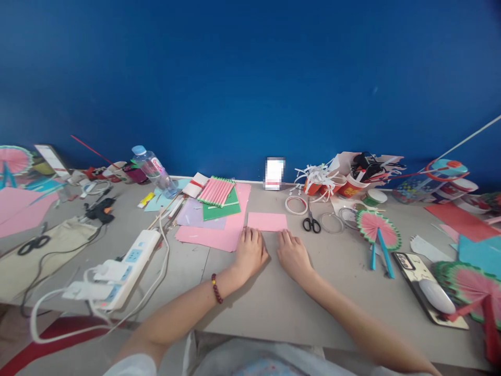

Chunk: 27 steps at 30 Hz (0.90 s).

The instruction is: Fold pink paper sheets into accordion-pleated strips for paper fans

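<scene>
A folded-looking pink sheet of paper (267, 221) lies flat on the table in front of me. My left hand (250, 251) rests at its near left corner, fingers bent together and fingertips pressing on the paper's edge. At the near right corner, my right hand (293, 254) holds the edge the same way, with its fingers close together. Fingertips of both hands partly cover the paper's near edge. Left of it is a stack of larger pink sheets (213, 237), bearing a green sheet (230, 210) and a pleated pink paper piece (216, 191).
Black scissors (311, 224) and a tape roll (296, 205) lie to the right, near a watermelon-patterned paper fan (378, 230). A phone (274, 173) stands against the blue wall. At left are a power strip (133, 269) with cables and a tilted plastic bottle (154, 169).
</scene>
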{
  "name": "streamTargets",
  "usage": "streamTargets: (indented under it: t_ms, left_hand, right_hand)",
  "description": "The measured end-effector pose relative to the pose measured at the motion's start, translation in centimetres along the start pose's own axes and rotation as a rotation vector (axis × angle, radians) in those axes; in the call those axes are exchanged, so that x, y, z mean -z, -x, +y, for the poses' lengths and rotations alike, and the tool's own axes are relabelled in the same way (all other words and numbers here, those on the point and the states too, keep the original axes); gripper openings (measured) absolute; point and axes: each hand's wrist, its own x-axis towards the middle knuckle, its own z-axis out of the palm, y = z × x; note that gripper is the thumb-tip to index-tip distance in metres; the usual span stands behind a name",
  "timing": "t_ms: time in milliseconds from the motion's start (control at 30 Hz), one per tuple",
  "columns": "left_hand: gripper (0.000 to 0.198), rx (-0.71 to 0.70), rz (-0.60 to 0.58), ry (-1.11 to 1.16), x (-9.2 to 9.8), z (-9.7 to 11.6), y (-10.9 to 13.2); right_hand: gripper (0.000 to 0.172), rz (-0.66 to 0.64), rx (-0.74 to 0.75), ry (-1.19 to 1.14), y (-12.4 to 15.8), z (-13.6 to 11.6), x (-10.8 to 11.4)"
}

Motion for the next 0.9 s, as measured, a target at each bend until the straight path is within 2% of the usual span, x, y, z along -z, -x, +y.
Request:
streamTargets:
  t_ms: [167,433,567,733,900]
  left_hand:
    - [0.061,-0.021,-0.016,-0.002,0.0,0.1,0.1]
    - [0.059,-0.027,-0.071,-0.034,0.5,0.2,-0.3]
    - [0.052,-0.040,-0.076,0.032,1.1,-0.1,-0.4]
    - [0.039,-0.116,-0.055,0.154,1.0,-2.1,-1.2]
    - [0.023,-0.083,-0.093,0.383,-0.4,-5.8,-3.1]
  right_hand:
    - [0.058,-0.051,-0.008,-0.026,-0.4,-0.6,0.9]
    - [0.054,-0.033,-0.023,-0.011,-0.5,-1.3,0.8]
    - [0.049,-0.041,-0.026,0.026,-0.7,-1.4,0.8]
    - [0.040,-0.080,0.045,-0.012,-1.4,-0.1,1.5]
    - [0.025,-0.138,0.076,-0.062,-2.7,2.1,2.5]
